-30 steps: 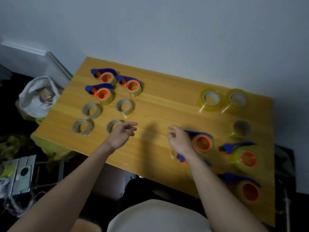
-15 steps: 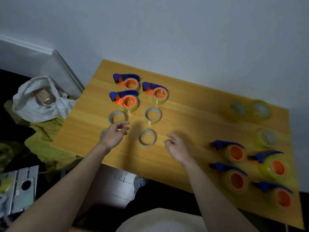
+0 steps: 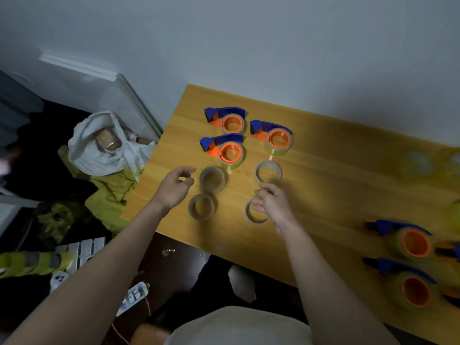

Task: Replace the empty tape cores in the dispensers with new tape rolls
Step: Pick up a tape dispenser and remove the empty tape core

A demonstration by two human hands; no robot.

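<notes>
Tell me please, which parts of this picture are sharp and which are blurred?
Head view: dim room light; the three dispensers at the table's far left are fairly sharp; the tape rolls and dispensers at the right edge are smeared; both hands, left hand and right hand, are slightly soft.

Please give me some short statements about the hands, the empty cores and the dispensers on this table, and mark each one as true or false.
1. Four empty cores lie near the hands, such as this empty core. True.
2. The left hand grips a dispenser. False: it holds nothing.
3. Three dispensers sit at the far left of the table, one being this dispenser. True.
4. The right hand lifts a new tape roll. False: it hovers over a core, holding nothing.
</notes>
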